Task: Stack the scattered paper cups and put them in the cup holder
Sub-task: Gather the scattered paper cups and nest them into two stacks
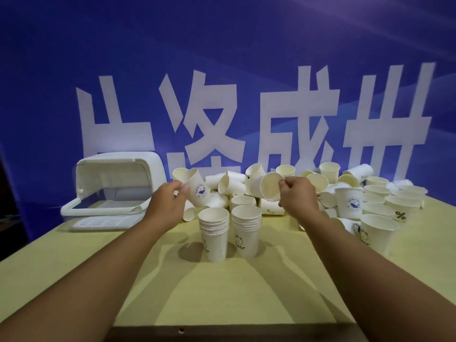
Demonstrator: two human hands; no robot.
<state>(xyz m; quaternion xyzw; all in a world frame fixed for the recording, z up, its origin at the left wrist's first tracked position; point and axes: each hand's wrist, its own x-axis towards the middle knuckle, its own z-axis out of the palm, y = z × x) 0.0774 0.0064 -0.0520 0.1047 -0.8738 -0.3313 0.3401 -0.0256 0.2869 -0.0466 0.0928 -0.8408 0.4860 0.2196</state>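
As you read from the left, the holder (118, 183) sits with its lid raised, well apart from the stacks. Your left hand (167, 201) grips a logo cup (198, 191), near upright, just above and left of the left stack (214, 233). The right stack (246, 230) stands beside it, mouth up. Your right hand (299, 196) pinches the rim of a plain cup (270, 186) whose mouth faces you, so it likely needs tipping upright before nesting. Both hands hide part of the pile (328, 183), and the cup count in each stack is unclear.

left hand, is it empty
No, the left hand grips a tilted paper cup with a round blue print.
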